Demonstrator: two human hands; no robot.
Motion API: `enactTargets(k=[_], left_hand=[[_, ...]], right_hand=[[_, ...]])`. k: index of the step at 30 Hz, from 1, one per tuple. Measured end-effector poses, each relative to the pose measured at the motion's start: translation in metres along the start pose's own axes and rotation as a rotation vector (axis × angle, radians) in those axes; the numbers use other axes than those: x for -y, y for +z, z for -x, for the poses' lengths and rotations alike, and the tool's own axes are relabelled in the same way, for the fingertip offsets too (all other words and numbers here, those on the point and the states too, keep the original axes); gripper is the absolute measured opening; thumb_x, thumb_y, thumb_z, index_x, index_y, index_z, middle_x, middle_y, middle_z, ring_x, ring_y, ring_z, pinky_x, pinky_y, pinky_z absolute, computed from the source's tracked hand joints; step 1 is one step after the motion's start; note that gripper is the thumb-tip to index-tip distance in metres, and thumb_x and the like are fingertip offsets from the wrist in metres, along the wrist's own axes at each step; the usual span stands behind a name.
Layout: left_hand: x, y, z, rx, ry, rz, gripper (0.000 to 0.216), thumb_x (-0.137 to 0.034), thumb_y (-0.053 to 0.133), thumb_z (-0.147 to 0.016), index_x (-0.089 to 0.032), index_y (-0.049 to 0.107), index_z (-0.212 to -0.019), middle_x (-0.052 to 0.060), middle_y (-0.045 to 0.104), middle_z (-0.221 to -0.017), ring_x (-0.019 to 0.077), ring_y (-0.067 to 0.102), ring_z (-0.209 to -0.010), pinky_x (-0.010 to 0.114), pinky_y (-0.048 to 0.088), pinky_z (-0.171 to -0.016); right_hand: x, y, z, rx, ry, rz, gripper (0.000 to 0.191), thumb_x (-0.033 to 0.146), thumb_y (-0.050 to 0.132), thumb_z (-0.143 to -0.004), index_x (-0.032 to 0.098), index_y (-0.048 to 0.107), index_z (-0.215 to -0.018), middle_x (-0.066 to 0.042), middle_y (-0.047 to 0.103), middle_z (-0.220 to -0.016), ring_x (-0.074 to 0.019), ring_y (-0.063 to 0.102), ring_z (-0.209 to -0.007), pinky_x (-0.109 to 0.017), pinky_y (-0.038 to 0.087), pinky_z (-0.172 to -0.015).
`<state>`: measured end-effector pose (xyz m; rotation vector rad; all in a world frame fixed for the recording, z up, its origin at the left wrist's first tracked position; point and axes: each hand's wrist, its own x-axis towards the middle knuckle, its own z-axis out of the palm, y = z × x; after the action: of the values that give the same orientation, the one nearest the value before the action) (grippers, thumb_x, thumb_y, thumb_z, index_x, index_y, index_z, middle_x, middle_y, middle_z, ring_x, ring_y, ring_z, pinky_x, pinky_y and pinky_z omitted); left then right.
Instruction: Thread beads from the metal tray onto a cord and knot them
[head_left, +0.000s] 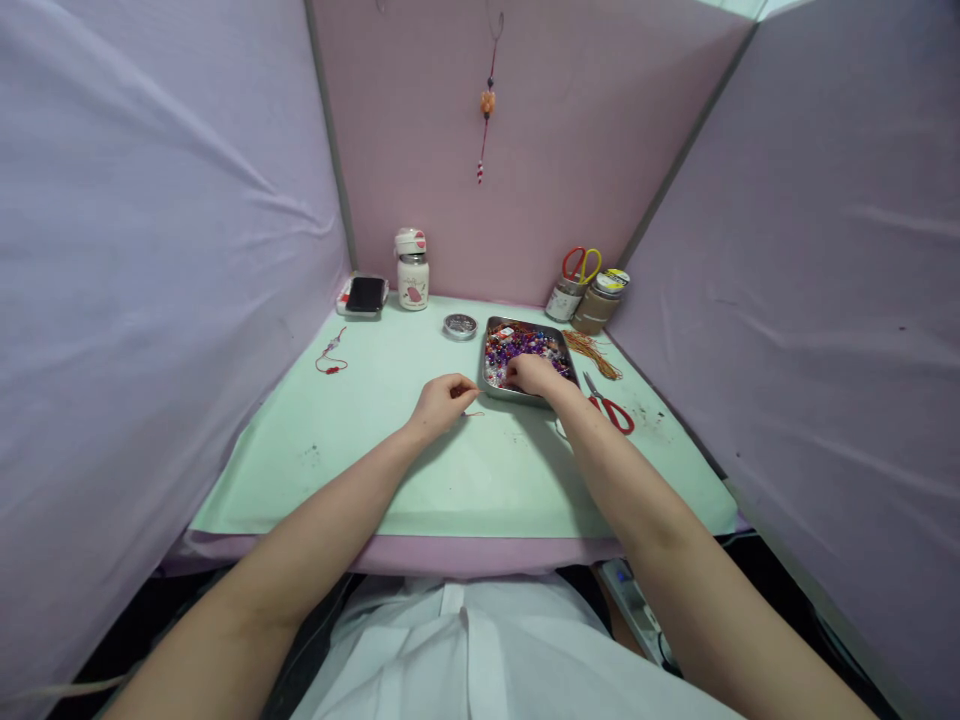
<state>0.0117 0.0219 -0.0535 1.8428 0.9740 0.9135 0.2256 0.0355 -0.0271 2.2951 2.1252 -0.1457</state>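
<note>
Pale green tabletop (465,470) inside a booth of lilac and pink fabric walls, seen from the wearer's head. The left hand (442,402) rests on the table with its fingers curled. Thumb and forefinger are pressed together on what looks like a thin cord (474,412), whose free end points right, toward the tray. The right hand (534,374) lies palm down over the near edge of a shallow metal tray (493,324). Its fingertips dip into purple, red and white beads (525,346), but whether they pinch 1 cannot be told. The beads sit just right of the left hand, and the right hand is the nearer of the 2. A round spool (460,325) lies left of the tray, with orange thread (594,352) and red scissors (611,410) to its right. Further back stand a white flask (412,270), a phone (365,294) and 2 jars (589,298). A red charm (331,362) lies far left.
</note>
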Motion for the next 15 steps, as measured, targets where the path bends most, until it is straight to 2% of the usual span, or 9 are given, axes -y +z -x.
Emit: enactTargets(k=[6,15], left_hand=[[0.003,0.001,-0.001,0.008,-0.007,0.012,0.019,-0.032,0.059,-0.073,-0.016,0.068,-0.077,0.002,0.067,-0.071,0.0131,0.056,-0.063,0.027,0.043,-0.064],[0.006,0.000,-0.003,-0.002,0.007,0.018,0.018,-0.033,0.059,-0.074,-0.017,0.068,-0.077,0.003,0.068,-0.073,0.0134,0.056,-0.064,0.026,0.044,-0.064]], right_hand=[[0.005,-0.004,-0.010,-0.096,-0.032,-0.056,0.021,0.024,0.055,-0.086,0.024,0.072,-0.100,-0.007,0.072,-0.103,-0.0194,0.064,-0.096,-0.026,0.042,-0.085],[0.016,0.008,-0.028,-0.089,-0.045,-0.073,0.026,0.016,0.054,-0.083,0.019,0.074,-0.101,-0.011,0.071,-0.104,-0.0216,0.064,-0.098,-0.025,0.043,-0.087]])
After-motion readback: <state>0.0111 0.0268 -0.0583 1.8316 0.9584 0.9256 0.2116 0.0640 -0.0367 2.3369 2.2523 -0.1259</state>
